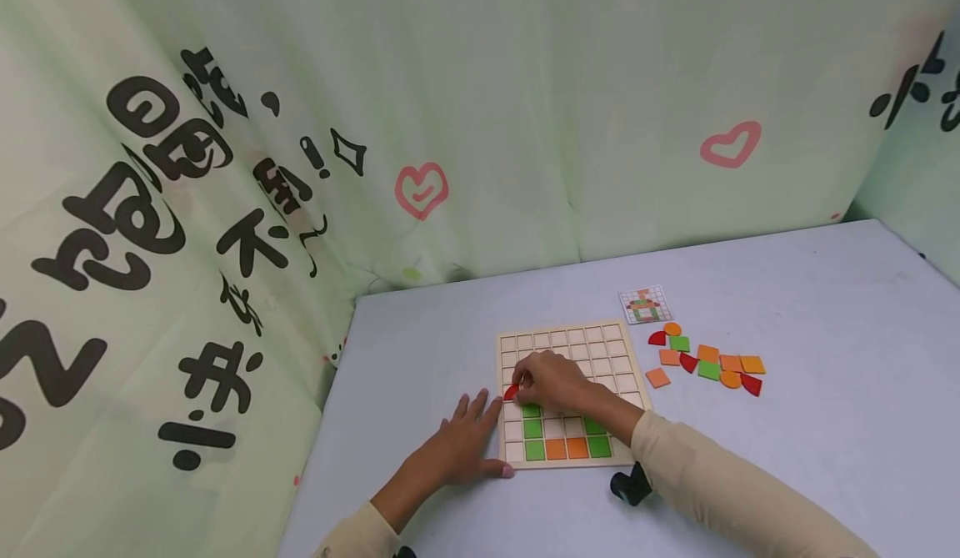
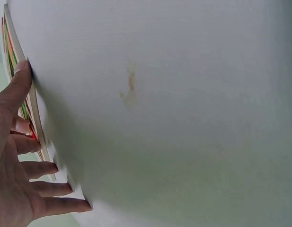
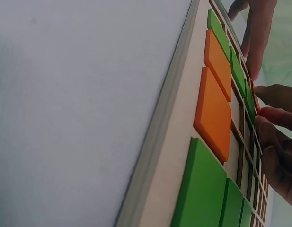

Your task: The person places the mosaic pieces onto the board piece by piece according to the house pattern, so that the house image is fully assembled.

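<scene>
A wooden grid board (image 1: 504,458) lies flat on the table. In its lower rows sit green squares (image 1: 534,449) in two columns, with two orange squares (image 1: 566,449) between them at the bottom. My right hand (image 1: 553,381) reaches over the left part of the board, fingertips bent together. They pinch a red quarter-circle piece (image 1: 511,392) at the left column; the right wrist view shows its red edge (image 3: 255,97) by the fingertips. My left hand (image 1: 467,443) spreads its straight fingers along the board's left edge, thumb (image 2: 22,78) against the near side.
Right of the board lie several loose orange, green and red pieces (image 1: 708,369). A small pattern card (image 1: 646,304) is behind them. The white-covered table (image 1: 810,316) meets a printed curtain (image 1: 525,124) at the back and left.
</scene>
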Motion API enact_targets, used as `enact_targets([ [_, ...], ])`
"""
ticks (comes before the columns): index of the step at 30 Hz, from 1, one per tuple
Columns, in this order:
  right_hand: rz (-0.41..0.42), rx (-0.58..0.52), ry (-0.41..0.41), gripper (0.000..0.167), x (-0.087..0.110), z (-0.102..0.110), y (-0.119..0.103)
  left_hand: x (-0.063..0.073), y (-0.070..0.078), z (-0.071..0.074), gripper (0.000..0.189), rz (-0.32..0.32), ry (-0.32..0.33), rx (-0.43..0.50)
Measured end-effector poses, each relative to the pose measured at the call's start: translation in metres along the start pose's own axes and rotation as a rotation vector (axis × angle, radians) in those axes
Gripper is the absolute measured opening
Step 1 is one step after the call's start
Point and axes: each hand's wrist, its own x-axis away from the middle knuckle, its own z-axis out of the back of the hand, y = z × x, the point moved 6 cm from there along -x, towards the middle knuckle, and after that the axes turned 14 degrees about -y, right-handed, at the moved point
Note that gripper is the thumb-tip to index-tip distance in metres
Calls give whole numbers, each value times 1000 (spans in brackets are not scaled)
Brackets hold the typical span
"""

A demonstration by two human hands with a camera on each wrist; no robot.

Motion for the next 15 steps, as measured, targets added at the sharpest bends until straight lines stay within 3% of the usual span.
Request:
enact_targets([
  [8,13,9,-17,23,3,2,4,-1,0,-2,103,-1,11,-8],
  [15,114,-25,-39,23,20,12,4,-1,-1,-2,104,-2,10,-2],
])
